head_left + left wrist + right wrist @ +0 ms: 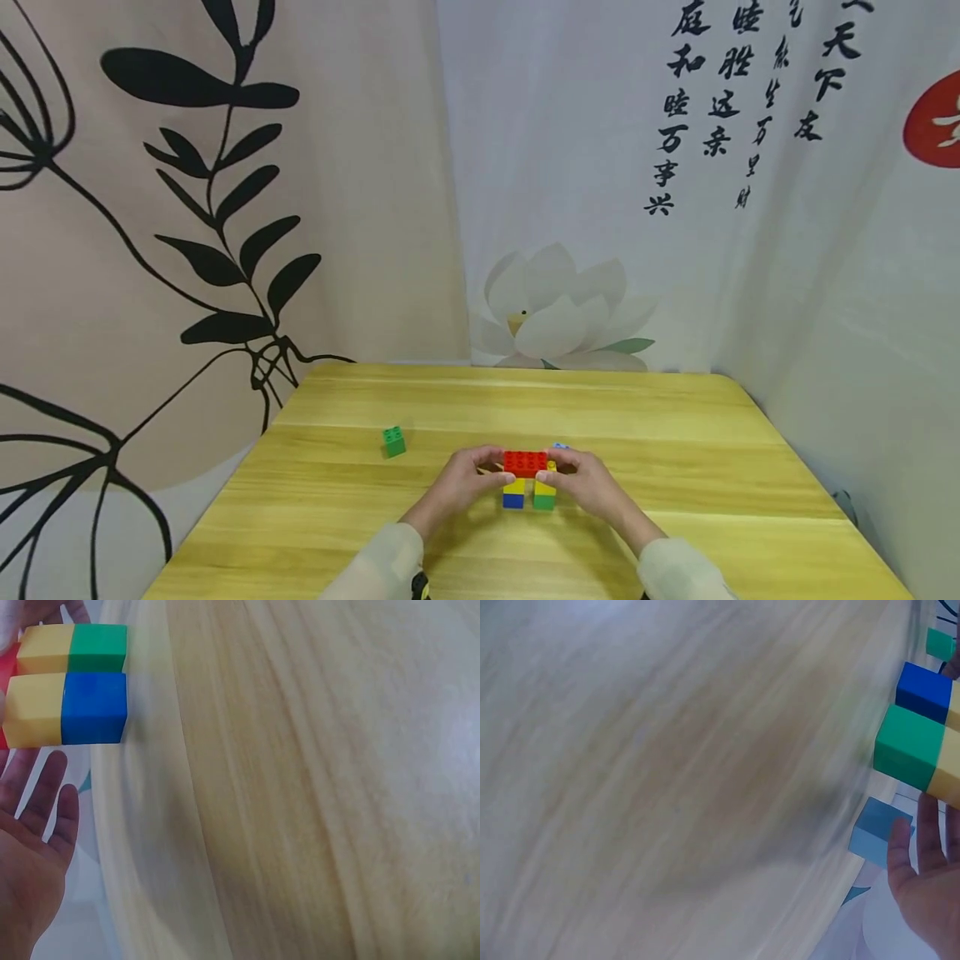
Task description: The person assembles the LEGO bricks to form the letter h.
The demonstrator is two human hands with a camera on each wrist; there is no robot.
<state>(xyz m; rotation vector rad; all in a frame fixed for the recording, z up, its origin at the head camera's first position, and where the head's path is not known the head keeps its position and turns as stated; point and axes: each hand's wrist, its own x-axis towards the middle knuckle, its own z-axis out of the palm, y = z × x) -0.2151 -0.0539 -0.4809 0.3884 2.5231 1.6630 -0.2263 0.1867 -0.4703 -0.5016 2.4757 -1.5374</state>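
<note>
In the head view a red building brick lies across two short stacks. The left stack is a yellow brick on a blue brick; on the right, another yellow brick sits on a green brick. My left hand pinches the red brick's left end, thumb in front and fingers behind. Its right end is pinched by my right hand in the same way. The left wrist view shows both stacks side by side, blue brick nearer, with the red one mostly cut off.
A loose green brick stands farther back on the left of the wooden table. Behind my right hand is a light blue brick, mostly hidden in the head view. Printed curtains hang beyond the table's far edge.
</note>
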